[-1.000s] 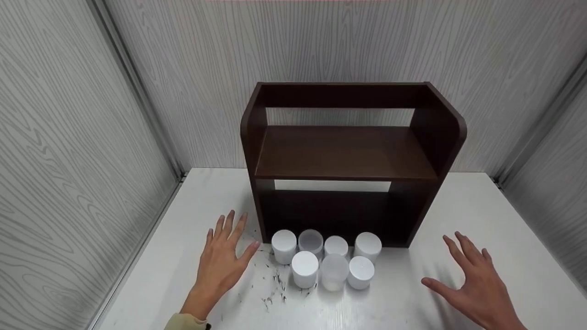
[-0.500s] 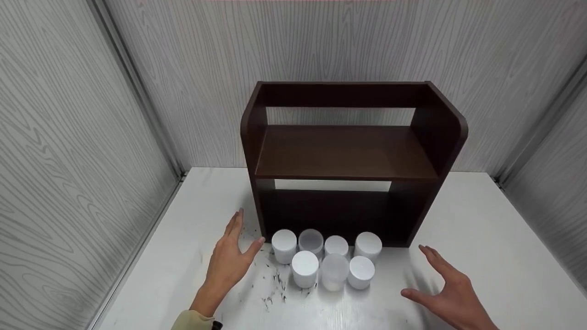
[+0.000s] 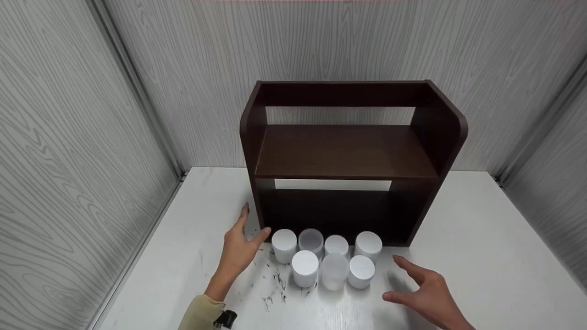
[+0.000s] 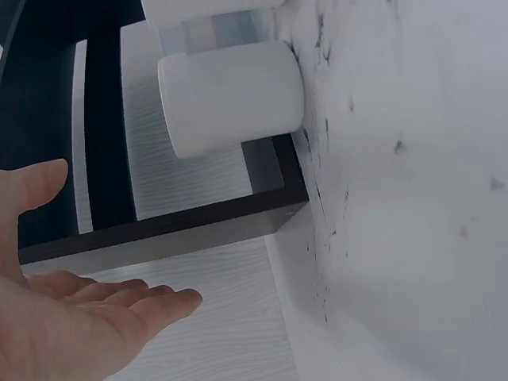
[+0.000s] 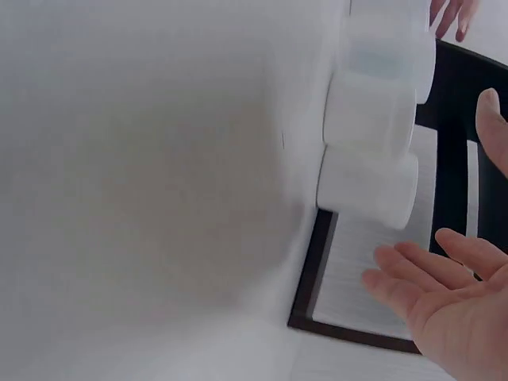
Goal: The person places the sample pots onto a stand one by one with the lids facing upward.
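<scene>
Several white lidded jars (image 3: 305,269) stand in two rows in front of a dark brown two-tier shelf (image 3: 346,151). Two of the containers look translucent, one frosted tub (image 3: 334,272) in the front row and one greyish tub (image 3: 311,241) behind. Left of the group, my left hand (image 3: 239,247) hovers with thumb and fingers apart beside the shelf's left side panel, its thumb near the leftmost jar (image 4: 230,97). My right hand (image 3: 426,293) is to the right of the group, thumb and fingers spread toward the nearest jars (image 5: 367,186). Neither hand holds anything.
The white table (image 3: 486,229) carries dark scuff marks (image 3: 277,282) in front of the left jars. Grey wood-grain panels (image 3: 344,41) enclose it at the back and both sides. A sleeve and a black wrist strap (image 3: 225,318) show at my left wrist.
Both hands have moved inward toward the jars, the right one leftward and the left one slightly right and forward. Jars and shelf have stayed in place.
</scene>
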`<move>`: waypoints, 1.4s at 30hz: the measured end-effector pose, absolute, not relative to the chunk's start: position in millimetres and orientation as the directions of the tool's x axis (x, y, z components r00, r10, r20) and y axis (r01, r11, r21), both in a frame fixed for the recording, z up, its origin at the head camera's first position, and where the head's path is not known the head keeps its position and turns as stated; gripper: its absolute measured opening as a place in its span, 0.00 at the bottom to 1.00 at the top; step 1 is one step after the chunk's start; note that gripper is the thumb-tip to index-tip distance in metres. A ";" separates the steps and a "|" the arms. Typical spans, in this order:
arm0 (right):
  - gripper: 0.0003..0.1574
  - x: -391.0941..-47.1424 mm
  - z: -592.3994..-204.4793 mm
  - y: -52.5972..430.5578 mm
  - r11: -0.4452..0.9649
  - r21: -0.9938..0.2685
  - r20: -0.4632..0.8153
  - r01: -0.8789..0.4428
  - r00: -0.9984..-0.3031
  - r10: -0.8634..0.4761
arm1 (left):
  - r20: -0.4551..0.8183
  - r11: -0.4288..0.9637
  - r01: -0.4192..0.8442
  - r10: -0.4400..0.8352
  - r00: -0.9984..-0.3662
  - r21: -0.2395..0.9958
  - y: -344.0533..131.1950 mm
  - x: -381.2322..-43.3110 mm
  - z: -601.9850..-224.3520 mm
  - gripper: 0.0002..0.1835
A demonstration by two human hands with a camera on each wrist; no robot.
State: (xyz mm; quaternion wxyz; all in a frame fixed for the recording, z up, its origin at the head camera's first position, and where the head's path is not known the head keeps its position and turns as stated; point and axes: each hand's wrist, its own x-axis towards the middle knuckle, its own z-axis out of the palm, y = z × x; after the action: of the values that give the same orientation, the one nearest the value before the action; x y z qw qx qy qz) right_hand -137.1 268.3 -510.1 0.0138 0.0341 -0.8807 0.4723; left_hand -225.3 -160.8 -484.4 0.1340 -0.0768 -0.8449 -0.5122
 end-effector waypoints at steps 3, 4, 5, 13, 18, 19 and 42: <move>0.56 -141.5 -515.2 264.0 0.466 -0.882 0.037 -0.067 -0.997 -0.073 | 0.298 0.441 0.260 -0.018 -0.954 0.859 -158.8 -229.1 -485.6 0.46; 0.55 -142.8 -516.7 262.7 0.433 -0.899 0.033 -0.065 -0.996 -0.081 | 0.295 0.436 0.257 -0.021 -0.955 0.863 -158.0 -230.4 -486.2 0.46; 0.54 -144.0 -518.1 261.4 0.407 -0.911 0.026 -0.059 -0.996 -0.086 | 0.295 0.427 0.257 -0.023 -0.955 0.867 -157.0 -231.6 -486.4 0.45; 0.47 -157.1 -524.7 251.1 0.341 -0.938 0.032 -0.065 -0.994 -0.103 | 0.311 0.310 0.284 -0.042 -0.949 0.907 -149.9 -246.1 -485.4 0.41; 0.44 -163.6 -530.9 244.1 0.377 -0.920 0.069 -0.106 -0.992 -0.110 | 0.306 0.272 0.280 -0.058 -0.950 0.921 -146.6 -252.6 -485.5 0.38; 0.43 -164.9 -531.9 242.8 0.389 -0.913 0.082 -0.120 -0.990 -0.113 | 0.306 0.271 0.278 -0.065 -0.950 0.921 -145.8 -253.5 -485.1 0.37; 0.37 -171.0 -536.3 227.6 0.410 -0.901 0.131 -0.145 -0.989 -0.061 | 0.356 0.322 0.290 -0.167 -0.920 0.901 -140.9 -268.2 -480.4 0.25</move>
State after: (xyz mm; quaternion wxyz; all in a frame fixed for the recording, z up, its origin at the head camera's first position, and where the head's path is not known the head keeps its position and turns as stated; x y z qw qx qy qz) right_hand -171.0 227.6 -536.3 0.0390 0.0612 -0.8387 0.5398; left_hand -268.2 -140.9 -480.4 0.1967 -0.0391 -0.7890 -0.5808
